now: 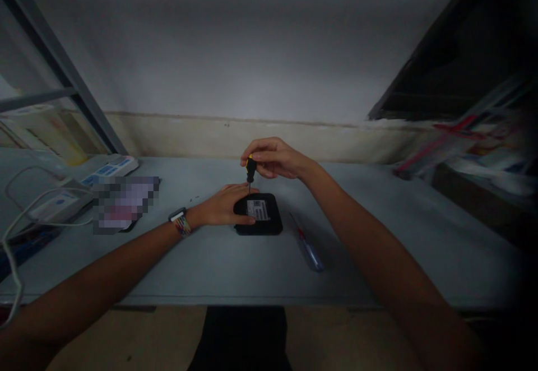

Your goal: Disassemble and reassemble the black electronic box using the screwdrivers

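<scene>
A flat black square box with a white printed label lies on the table. My left hand grips it from the left side, thumb across its top near the front and fingers along the far edge. In my right hand, a short black and yellow screwdriver stands upright, its handle pinched between the fingers. The screwdriver's shaft points down at the box's far left corner; the tip's exact contact is too small to make out. A second screwdriver with a clear bluish handle rests on the table to the right of the box.
On the left are a pixelated phone, a white power strip and loose white cables. A metal frame rises behind them. Blurred plastic bags lie at the far right. A wall stands behind the table.
</scene>
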Motion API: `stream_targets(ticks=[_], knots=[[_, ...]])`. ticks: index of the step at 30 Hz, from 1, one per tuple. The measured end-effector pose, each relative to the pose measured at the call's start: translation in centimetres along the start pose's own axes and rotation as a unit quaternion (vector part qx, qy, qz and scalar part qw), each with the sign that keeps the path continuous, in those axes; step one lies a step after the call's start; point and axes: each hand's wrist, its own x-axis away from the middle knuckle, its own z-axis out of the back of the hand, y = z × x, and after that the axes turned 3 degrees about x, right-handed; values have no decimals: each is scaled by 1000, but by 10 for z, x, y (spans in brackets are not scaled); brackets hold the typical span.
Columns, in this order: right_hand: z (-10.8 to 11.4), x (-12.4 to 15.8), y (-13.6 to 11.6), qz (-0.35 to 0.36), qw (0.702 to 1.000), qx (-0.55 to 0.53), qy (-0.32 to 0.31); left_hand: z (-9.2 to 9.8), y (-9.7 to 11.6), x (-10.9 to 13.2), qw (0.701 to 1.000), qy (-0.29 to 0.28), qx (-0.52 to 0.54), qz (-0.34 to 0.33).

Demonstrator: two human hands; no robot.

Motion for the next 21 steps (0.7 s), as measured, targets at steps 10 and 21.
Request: stream_targets(ticks=[10, 21], knots=[[1, -2, -1, 27, 999, 37, 8, -1, -2, 0, 1000, 2, -2, -5], [2, -1, -6, 51, 996, 66, 24, 0, -2, 0, 1000, 6, -5, -13]])
